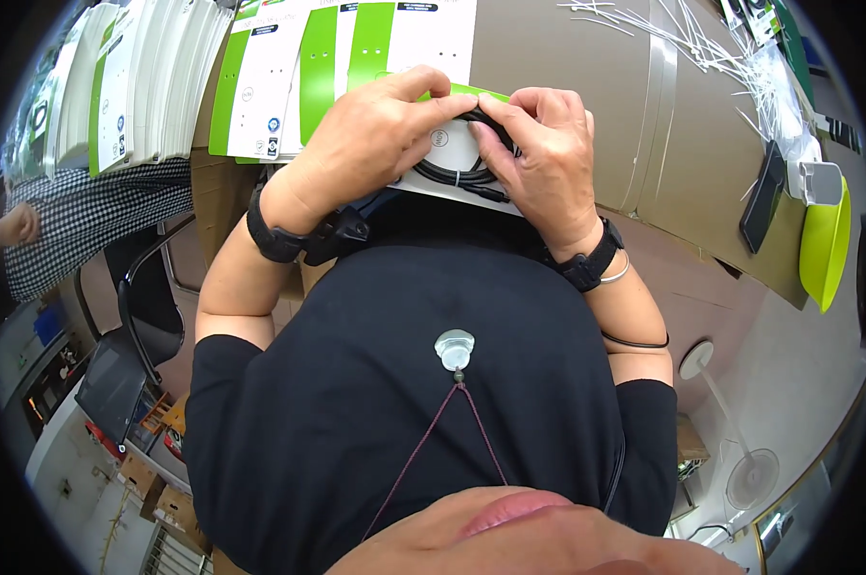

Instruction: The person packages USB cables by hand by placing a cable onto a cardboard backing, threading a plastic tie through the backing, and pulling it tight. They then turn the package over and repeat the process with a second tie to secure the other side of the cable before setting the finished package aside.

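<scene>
My left hand (pixel 370 134) and my right hand (pixel 538 153) hold a white and green packaging card (pixel 452 144) against my chest at the brown table's edge. A coiled black cable (pixel 457 174) lies on the card. My right hand's fingers pinch the top of the coil, and my left hand grips the card's upper edge, thumb beside the coil. Both wrists wear black bands. Part of the card is hidden under my hands.
More white and green cards (pixel 289 77) lie in a row on the cardboard-covered table (pixel 567 57), with stacks (pixel 116 86) at the left. Thin white ties (pixel 701 48), a black phone (pixel 763 196) and a lime green bowl (pixel 826 244) sit at the right. Another person's checked sleeve (pixel 88 220) is at the left.
</scene>
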Demonstrator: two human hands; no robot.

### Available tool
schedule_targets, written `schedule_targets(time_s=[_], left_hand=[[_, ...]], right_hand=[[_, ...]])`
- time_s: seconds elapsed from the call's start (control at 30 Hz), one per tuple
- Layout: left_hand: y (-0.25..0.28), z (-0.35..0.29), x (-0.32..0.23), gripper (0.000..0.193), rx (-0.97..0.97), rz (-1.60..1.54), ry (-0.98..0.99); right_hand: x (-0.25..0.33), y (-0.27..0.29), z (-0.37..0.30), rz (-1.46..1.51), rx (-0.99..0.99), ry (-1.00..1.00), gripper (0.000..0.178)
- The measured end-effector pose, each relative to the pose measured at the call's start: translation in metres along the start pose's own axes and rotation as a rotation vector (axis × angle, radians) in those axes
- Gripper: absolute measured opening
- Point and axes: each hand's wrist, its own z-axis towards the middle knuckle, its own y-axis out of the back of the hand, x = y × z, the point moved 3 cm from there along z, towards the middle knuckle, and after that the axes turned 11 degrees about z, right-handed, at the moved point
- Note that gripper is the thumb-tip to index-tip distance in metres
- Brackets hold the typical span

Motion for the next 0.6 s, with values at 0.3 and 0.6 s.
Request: schedule_targets(time_s=[0.3,0.6], left_hand=[[0.005,0.009,0.000,0.044,0.075,0.054,-0.028],[0.006,0.038,0.012,0.023,0.277,0.160,0.001]], right_hand=[[-0.001,-0.001,0.004,0.036,-0.048,0.031,0.019],[-0.003,-0.005,0.007,0.036,-0.067,0.116,0.019]])
